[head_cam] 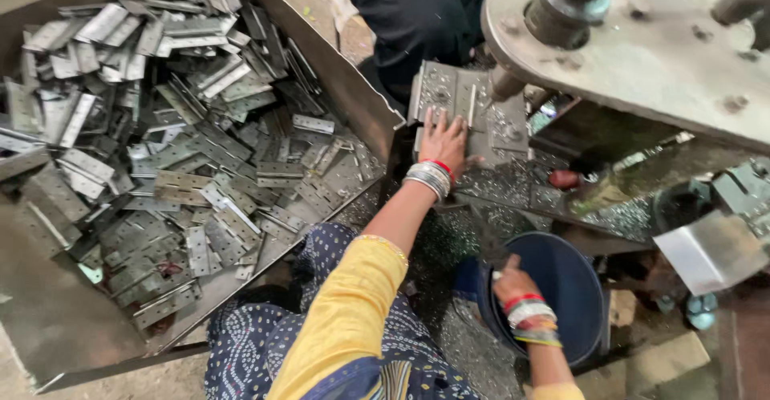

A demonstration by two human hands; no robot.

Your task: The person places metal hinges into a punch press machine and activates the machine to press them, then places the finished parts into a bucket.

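Note:
My left hand [443, 139] lies flat, fingers spread, on a stack of grey metal hinge plates [449, 91] on the machine's bed. My right hand [511, 281] hangs at the near rim of a dark blue bucket [573, 288], fingers curled; whether it holds a small part I cannot tell. Both wrists wear several bangles, and the sleeves are yellow.
A big metal tray [353, 87] at left holds a heap of several perforated hinge plates [184, 143]. A heavy press head [626, 47] overhangs at upper right. Metal shavings [513, 183] cover the bed. A person in dark clothes [417, 15] sits beyond.

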